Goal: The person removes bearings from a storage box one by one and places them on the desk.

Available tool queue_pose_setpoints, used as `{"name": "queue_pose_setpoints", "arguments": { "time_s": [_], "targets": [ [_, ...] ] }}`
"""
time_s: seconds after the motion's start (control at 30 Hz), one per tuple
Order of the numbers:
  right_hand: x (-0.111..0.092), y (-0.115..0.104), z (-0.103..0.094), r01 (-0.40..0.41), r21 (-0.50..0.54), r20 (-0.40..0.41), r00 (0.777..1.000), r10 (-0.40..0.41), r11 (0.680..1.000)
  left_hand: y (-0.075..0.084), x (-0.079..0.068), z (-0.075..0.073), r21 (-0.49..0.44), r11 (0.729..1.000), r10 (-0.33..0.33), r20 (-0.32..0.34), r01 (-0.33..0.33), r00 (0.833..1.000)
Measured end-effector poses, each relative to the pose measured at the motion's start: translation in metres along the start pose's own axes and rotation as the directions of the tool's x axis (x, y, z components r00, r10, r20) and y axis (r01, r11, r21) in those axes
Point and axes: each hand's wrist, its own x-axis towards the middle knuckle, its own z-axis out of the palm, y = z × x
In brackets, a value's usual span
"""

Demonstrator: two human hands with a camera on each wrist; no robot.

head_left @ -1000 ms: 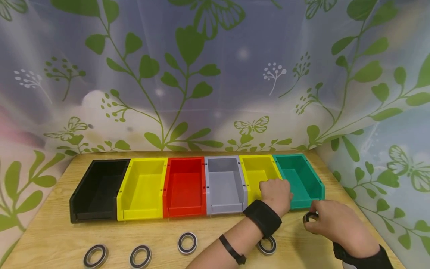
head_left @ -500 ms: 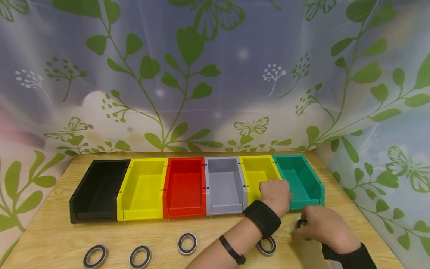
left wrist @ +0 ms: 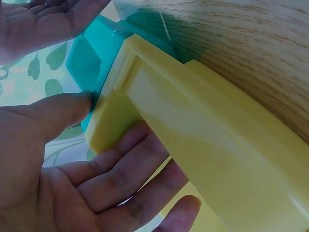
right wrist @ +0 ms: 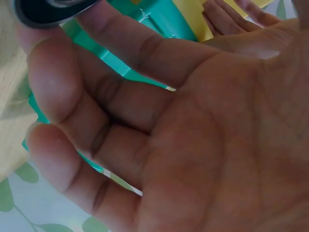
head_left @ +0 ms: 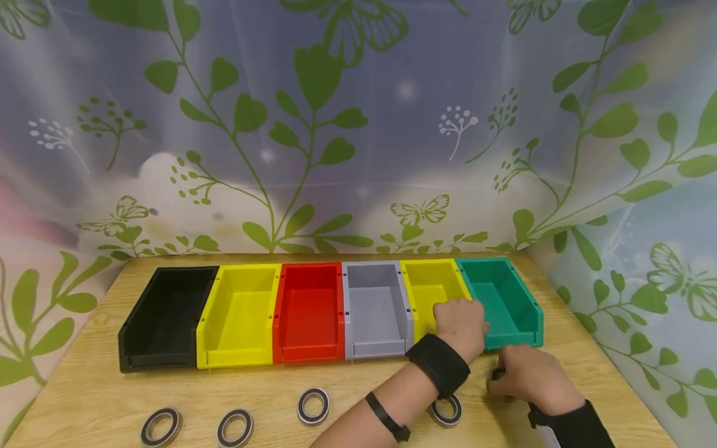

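Observation:
My left hand (head_left: 462,326) is at the front of the right-hand yellow bin (head_left: 428,283). In the left wrist view its fingers (left wrist: 130,169) reach behind that bin's yellow wall, and the thumb lies against the edge beside the teal bin (head_left: 501,298), gripping the wall. In front of the teal bin, my right hand (head_left: 538,376) pinches a ball bearing (right wrist: 53,14) low over the table; the hand hides most of it in the head view. Another bearing (head_left: 446,410) lies partly behind my left forearm.
To the left stand a grey bin (head_left: 375,311), red bin (head_left: 309,311), second yellow bin (head_left: 243,311) and black bin (head_left: 168,317) in one row. Three bearings lie in front, including one (head_left: 313,406) before the red bin. A patterned curtain (head_left: 358,155) rises behind the wooden table (head_left: 370,398).
My right hand has moved left and slightly down with the bearing, from the teal bin's right front corner to in front of it. The left hand stays in place.

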Motion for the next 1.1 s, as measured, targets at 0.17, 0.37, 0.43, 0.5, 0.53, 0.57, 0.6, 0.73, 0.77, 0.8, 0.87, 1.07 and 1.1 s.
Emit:
{"name": "queue_pose_setpoints", "arguments": {
  "time_s": [0.17, 0.37, 0.43, 0.5, 0.53, 0.57, 0.6, 0.73, 0.77, 0.8, 0.87, 1.07, 1.1],
  "targets": [
    [0.0015, -0.0001, 0.0023, 0.0, -0.002, -0.005, 1.0, 0.0, 1.0, -0.0005, 0.0, 0.0003, 0.002, 1.0, 0.003, -0.01, -0.003, 1.0],
    [0.002, -0.0019, 0.0044, -0.005, 0.011, 0.012, 1.0, 0.005, 1.0, -0.0013, -0.002, 0.0004, 0.005, 1.0, 0.012, -0.018, -0.012, 1.0],
    [0.0023, -0.0023, 0.0053, -0.011, 0.003, 0.013, 1.0, 0.011, 1.0, -0.0017, -0.0032, 0.0006, 0.004, 1.0, 0.018, -0.018, -0.018, 1.0],
    [0.0026, -0.0024, 0.0061, -0.018, -0.008, 0.009, 1.0, 0.018, 1.0, -0.0019, -0.0037, 0.0009, 0.0, 1.0, 0.024, -0.018, -0.024, 1.0],
    [0.0029, -0.0024, 0.0063, -0.024, -0.015, 0.008, 1.0, 0.024, 1.0, -0.0019, -0.0039, 0.0007, -0.002, 1.0, 0.026, -0.02, -0.026, 0.999],
    [0.0032, -0.0026, 0.0063, -0.029, -0.021, 0.005, 1.0, 0.029, 0.999, -0.002, -0.004, 0.0003, -0.004, 1.0, 0.028, -0.021, -0.029, 0.999],
    [0.0036, -0.0026, 0.0063, -0.034, -0.028, 0.003, 0.999, 0.034, 0.999, -0.002, -0.0038, 0.0003, -0.006, 1.0, 0.03, -0.022, -0.03, 0.999],
    [0.0046, -0.0033, 0.0054, -0.048, -0.039, -0.003, 0.999, 0.048, 0.998, -0.0022, -0.0034, -0.0007, -0.013, 0.999, 0.034, -0.031, -0.034, 0.999],
    [0.0048, -0.0035, 0.0054, -0.052, -0.038, -0.003, 0.999, 0.052, 0.998, -0.0023, -0.0034, -0.0005, -0.014, 0.999, 0.034, -0.031, -0.034, 0.999],
    [0.0046, -0.0036, 0.0053, -0.054, -0.038, -0.001, 0.999, 0.054, 0.998, -0.0023, -0.0034, -0.0002, -0.014, 0.999, 0.035, -0.031, -0.035, 0.999],
    [0.004, -0.0036, 0.0051, -0.058, -0.04, 0.002, 0.998, 0.059, 0.997, -0.0023, -0.0038, 0.0002, -0.015, 0.999, 0.036, -0.027, -0.036, 0.999],
    [0.0025, -0.0017, 0.001, -0.058, -0.049, -0.005, 0.998, 0.058, 0.997, -0.0027, -0.0024, 0.0039, -0.013, 0.999, 0.045, -0.014, -0.045, 0.999],
    [0.0026, -0.0016, -0.0007, -0.056, -0.051, -0.007, 0.998, 0.055, 0.997, -0.0029, -0.0018, 0.0045, -0.012, 0.999, 0.048, -0.012, -0.048, 0.999]
  ]
}}
